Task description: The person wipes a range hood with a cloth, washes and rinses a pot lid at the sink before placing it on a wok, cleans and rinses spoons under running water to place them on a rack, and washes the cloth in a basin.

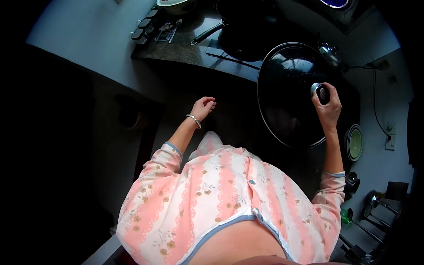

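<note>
My right hand (327, 104) grips the knob of a large, dark, round lid (287, 97) with a pale rim, its fingers wrapped round the knob from both sides. What lies under the lid is hidden. My left hand (204, 108), with a silver bracelet at the wrist, hangs in front of the counter (176, 53) with its fingers curled together and nothing visible in them. Beyond it, on the stove, sits a dark pan whose black handle (207, 34) points toward the left.
Small jars (140, 36) stand at the counter's left end, near a white-rimmed bowl (174, 3). A metal lid (329, 52) is behind the large one. Nested green bowls (354, 142), hanging utensils (373, 203) and a wall socket (390, 142) with a cord are at the right.
</note>
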`<state>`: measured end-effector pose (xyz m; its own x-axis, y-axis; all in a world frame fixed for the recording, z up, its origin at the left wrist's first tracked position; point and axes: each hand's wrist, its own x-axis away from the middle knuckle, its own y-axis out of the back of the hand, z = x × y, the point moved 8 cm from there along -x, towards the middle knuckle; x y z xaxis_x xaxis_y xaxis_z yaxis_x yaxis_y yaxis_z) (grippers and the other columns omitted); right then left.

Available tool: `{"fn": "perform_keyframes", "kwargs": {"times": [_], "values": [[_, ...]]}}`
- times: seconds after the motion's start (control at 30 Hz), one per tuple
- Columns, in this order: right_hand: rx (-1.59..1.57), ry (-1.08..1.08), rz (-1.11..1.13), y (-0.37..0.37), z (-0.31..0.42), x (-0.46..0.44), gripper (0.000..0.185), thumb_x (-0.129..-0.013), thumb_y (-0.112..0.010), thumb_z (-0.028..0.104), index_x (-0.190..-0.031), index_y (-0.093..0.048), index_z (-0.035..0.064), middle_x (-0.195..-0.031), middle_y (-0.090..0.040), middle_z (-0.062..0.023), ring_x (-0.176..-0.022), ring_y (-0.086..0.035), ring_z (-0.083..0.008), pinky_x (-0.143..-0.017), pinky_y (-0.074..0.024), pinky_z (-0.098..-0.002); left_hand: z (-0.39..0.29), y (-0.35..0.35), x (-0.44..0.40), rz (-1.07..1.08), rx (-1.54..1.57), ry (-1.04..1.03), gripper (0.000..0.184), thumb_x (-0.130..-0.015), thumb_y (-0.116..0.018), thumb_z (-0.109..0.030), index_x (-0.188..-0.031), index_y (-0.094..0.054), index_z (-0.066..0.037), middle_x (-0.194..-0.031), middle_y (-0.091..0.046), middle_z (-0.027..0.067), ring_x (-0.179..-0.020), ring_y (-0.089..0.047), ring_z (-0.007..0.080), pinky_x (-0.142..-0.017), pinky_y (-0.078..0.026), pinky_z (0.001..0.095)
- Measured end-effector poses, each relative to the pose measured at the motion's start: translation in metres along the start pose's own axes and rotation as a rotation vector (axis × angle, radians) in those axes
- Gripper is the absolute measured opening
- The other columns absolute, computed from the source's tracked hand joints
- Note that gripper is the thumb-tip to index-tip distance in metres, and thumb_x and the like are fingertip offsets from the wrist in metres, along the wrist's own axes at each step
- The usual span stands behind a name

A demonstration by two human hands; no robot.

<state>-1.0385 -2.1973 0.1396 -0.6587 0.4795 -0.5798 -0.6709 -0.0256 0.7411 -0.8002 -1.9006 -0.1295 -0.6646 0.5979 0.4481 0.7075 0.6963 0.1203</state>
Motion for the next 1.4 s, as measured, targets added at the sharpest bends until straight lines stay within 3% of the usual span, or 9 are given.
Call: {"fn": "perform_keyframes", "kwargs": {"times": [0.13,0.27,0.5,0.57,0.83,1.0,1.13,1.33,1.4], "values": [[0.067,0.139,0.050,-0.085,0.002,-0.123,0.040,-0.075,-0.063,0.036,-0.104,-0.060,0.0086,-0.095,-0.062,-0.0084,-0.085,-0.063,-0.0274,-0.074,-0.0509,-0.0361,0.001,0.110,-0.052,-0.309,-0.020,-0.096,0.024,-0.090,-0.053,-0.016,-0.111,-0.058,-0.004,-0.097,-0.065,0.0053,-0.086,-0.060,0.0102,-0.073,-0.048,0.0222],[0.191,0.045,0.230,-0.178,-0.012,-0.238,0.047,-0.075,-0.059,0.044,-0.113,-0.060,0.0163,-0.098,-0.060,-0.0077,-0.096,-0.059,-0.0268,-0.082,-0.0472,-0.0391,-0.017,0.224,-0.121,-0.579,-0.179,-0.241,0.025,-0.085,-0.058,-0.018,-0.105,-0.060,-0.002,-0.090,-0.066,0.0083,-0.082,-0.062,0.0151,-0.074,-0.049,0.0279],[0.233,-0.073,0.339,-0.310,-0.056,-0.338,0.055,-0.070,-0.059,0.045,-0.119,-0.057,0.0207,-0.107,-0.055,-0.0118,-0.102,-0.056,-0.0296,-0.084,-0.0463,-0.0402,-0.087,0.338,-0.246,-0.703,-0.527,-0.336,0.025,-0.081,-0.061,-0.018,-0.102,-0.060,-0.004,-0.091,-0.066,0.0103,-0.083,-0.063,0.0226,-0.075,-0.049,0.0327],[0.202,-0.135,0.394,-0.333,-0.053,-0.343,0.055,-0.070,-0.058,0.045,-0.120,-0.056,0.0221,-0.109,-0.054,-0.0123,-0.103,-0.055,-0.0300,-0.086,-0.0454,-0.0404,-0.093,0.357,-0.283,-0.679,-0.703,-0.281,0.030,-0.080,-0.061,-0.018,-0.107,-0.058,-0.006,-0.098,-0.063,0.0110,-0.093,-0.059,0.0268,-0.081,-0.047,0.0360],[0.149,-0.091,0.351,-0.374,-0.046,-0.362,0.047,-0.074,-0.057,0.044,-0.114,-0.057,0.0200,-0.101,-0.056,-0.0087,-0.098,-0.057,-0.0272,-0.083,-0.0463,-0.0392,-0.112,0.360,-0.332,-0.696,-0.993,-0.126,0.038,-0.080,-0.060,-0.019,-0.116,-0.052,-0.011,-0.112,-0.054,0.0101,-0.106,-0.052,0.0289,-0.087,-0.045,0.0412],[0.171,-0.081,0.419,-0.383,-0.054,-0.367,0.048,-0.076,-0.058,0.046,-0.116,-0.055,0.0214,-0.102,-0.056,-0.0090,-0.098,-0.057,-0.0267,-0.081,-0.0466,-0.0392,-0.122,0.354,-0.342,-0.646,-1.157,0.024,0.028,-0.081,-0.061,-0.021,-0.105,-0.054,-0.009,-0.111,-0.051,0.0094,-0.102,-0.055,0.0283,-0.081,-0.049,0.0425],[0.199,-0.065,0.447,-0.378,-0.055,-0.361,0.060,-0.077,-0.058,0.055,-0.124,-0.050,0.0181,-0.114,-0.050,-0.0122,-0.104,-0.055,-0.0280,-0.085,-0.0459,-0.0393,-0.132,0.350,-0.352,-0.677,-1.260,0.009,0.021,-0.082,-0.053,-0.021,-0.097,-0.054,-0.006,-0.105,-0.055,0.0158,-0.097,-0.057,0.0314,-0.077,-0.049,0.0438],[0.145,0.026,0.250,-0.353,-0.053,-0.351,0.065,-0.080,-0.058,0.053,-0.129,-0.046,0.0119,-0.130,-0.040,-0.0131,-0.120,-0.042,-0.0300,-0.097,-0.0382,-0.0410,-0.146,0.328,-0.342,-0.779,-0.845,-0.224,0.023,-0.085,-0.042,-0.023,-0.093,-0.050,-0.003,-0.084,-0.063,0.0213,-0.079,-0.059,0.0403,-0.070,-0.046,0.0502],[0.155,0.062,0.176,-0.343,-0.049,-0.345,0.063,-0.081,-0.057,0.052,-0.129,-0.046,0.0121,-0.132,-0.038,-0.0129,-0.124,-0.038,-0.0303,-0.100,-0.0355,-0.0419,-0.151,0.303,-0.327,-0.762,-0.776,-0.333,0.027,-0.084,-0.052,-0.030,-0.093,-0.050,-0.004,-0.082,-0.063,0.0209,-0.078,-0.060,0.0400,-0.069,-0.046,0.0484]]}}
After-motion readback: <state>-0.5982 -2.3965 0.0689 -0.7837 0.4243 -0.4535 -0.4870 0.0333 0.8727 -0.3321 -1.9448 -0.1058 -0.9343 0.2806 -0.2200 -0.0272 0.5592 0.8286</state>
